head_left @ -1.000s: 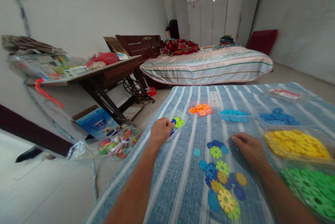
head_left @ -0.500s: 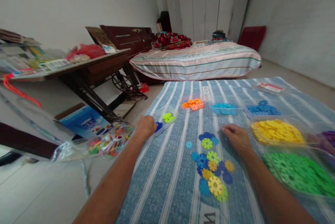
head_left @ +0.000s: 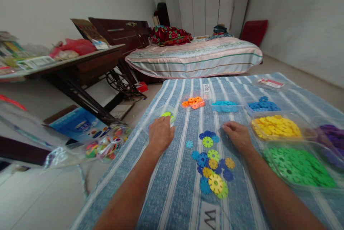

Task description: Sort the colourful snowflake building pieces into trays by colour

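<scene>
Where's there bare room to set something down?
On the blue-and-white striped cloth, room lies between the left hand and the loose multicoloured notched plastic discs, and between those and the orange plastic discs farther back. The right side is crowded: clear plastic tubs holding yellow discs, green discs and purple discs sit close together.

Sideways lettering beginning “With” marks a white patch (head_left: 207, 95) at the far end of a blue-and-white striped tablecloth (head_left: 172, 179), the characters after it unclear. A large “W” stands on another white patch (head_left: 202, 210) at the near end. Print on a red-and-white card (head_left: 271, 83) and the emblem on a blue box (head_left: 71, 126) are too blurred to read from here.
</scene>
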Motion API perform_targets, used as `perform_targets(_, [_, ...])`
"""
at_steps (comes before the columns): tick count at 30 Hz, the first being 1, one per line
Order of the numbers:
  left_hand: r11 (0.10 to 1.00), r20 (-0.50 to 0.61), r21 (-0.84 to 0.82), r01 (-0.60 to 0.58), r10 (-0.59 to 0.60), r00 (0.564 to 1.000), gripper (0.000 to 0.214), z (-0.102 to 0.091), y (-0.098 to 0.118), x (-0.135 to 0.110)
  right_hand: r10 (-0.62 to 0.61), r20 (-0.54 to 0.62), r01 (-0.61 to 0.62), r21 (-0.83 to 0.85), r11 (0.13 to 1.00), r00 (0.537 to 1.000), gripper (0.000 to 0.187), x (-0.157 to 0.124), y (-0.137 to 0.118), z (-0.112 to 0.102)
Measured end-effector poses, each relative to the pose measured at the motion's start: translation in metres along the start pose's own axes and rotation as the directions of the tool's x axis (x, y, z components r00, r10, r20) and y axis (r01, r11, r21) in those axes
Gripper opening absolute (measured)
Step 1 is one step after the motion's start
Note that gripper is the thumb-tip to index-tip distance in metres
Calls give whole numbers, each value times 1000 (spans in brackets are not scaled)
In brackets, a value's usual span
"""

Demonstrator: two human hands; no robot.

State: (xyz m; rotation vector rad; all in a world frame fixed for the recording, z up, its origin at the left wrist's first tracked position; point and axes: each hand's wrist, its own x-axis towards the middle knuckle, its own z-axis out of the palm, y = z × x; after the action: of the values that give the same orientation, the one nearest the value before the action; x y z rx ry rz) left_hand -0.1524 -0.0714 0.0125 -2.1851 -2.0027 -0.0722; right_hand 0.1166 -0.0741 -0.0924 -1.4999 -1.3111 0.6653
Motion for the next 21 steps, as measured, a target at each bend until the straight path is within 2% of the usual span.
perform_targets(3, [997,57,38,67,-69,996,38,8,-4,2,-12,-4,12,-18,1000,1000,28,1,1,0])
perform_targets(8, [999,67,-24,37,-35,997,30,20,-6,4,-24,-4,24,-32,999,1000,28,1,0,0])
perform_targets(16, [962,10,-240,-127,134,991,30,21,17,-10,-1,-6,1,-14,1000,1000,27,-1,-4,0])
perform_targets(21, [895,-86,-342,-286,273,958,28,27,25,-17,-4,3,4,-14,1000,1000,27,0,-2,0])
